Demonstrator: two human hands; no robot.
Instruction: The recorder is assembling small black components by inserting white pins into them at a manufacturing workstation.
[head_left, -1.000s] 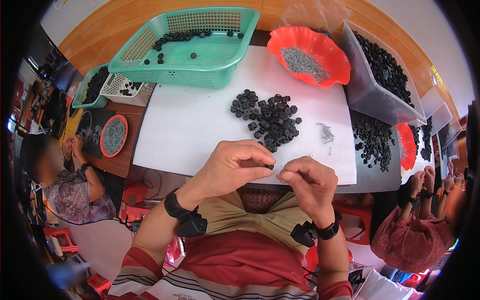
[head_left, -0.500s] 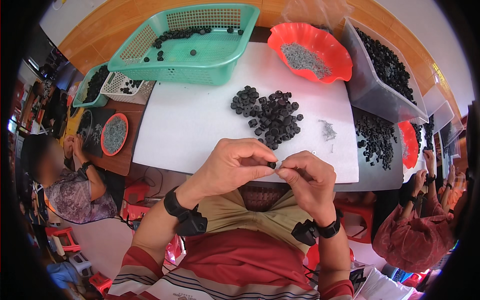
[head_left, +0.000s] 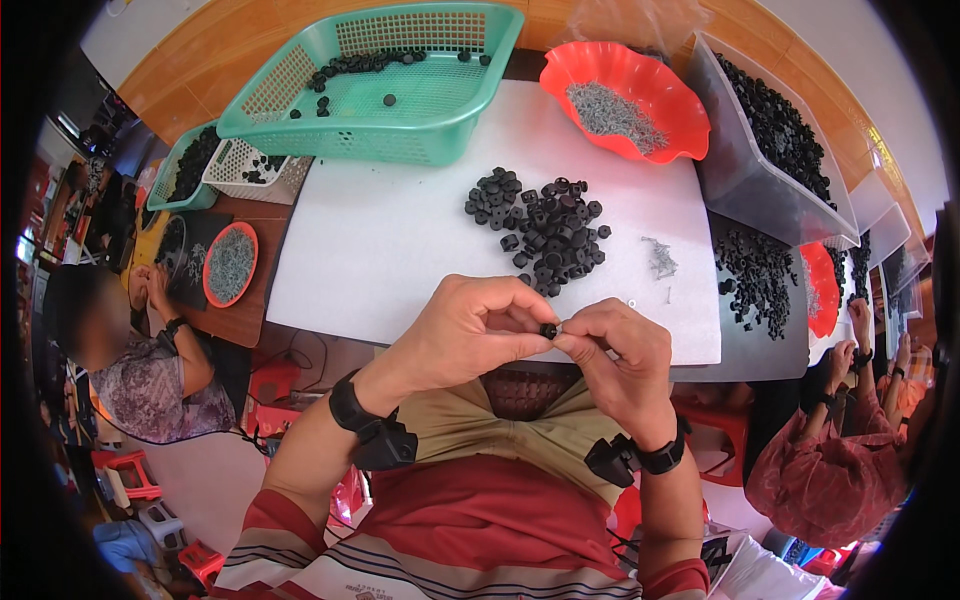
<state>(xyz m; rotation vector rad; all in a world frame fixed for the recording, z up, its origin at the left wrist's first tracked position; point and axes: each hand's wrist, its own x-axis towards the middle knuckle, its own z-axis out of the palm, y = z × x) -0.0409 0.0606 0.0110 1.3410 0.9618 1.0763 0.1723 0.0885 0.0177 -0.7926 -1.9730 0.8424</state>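
Note:
My left hand point(head_left: 468, 332) pinches a small black ring-shaped part point(head_left: 548, 330) between thumb and fingers at the near edge of the white table point(head_left: 380, 250). My right hand point(head_left: 615, 350) meets it from the right, fingertips closed on a tiny metal piece that I cannot make out clearly. Both hands touch at the part. A pile of the same black parts point(head_left: 545, 230) lies just beyond my hands. A small heap of thin metal pins point(head_left: 660, 258) lies to the right of that pile.
A green mesh basket point(head_left: 400, 95) with a few black parts stands at the back left, a red bowl of metal pins point(head_left: 625, 105) at the back. A grey bin of black parts point(head_left: 770, 150) is at the right. Other people work at left point(head_left: 140, 370) and right point(head_left: 850, 440).
My hands have stayed together at the table's near edge, with only small finger movements; the black part now shows between the fingertips.

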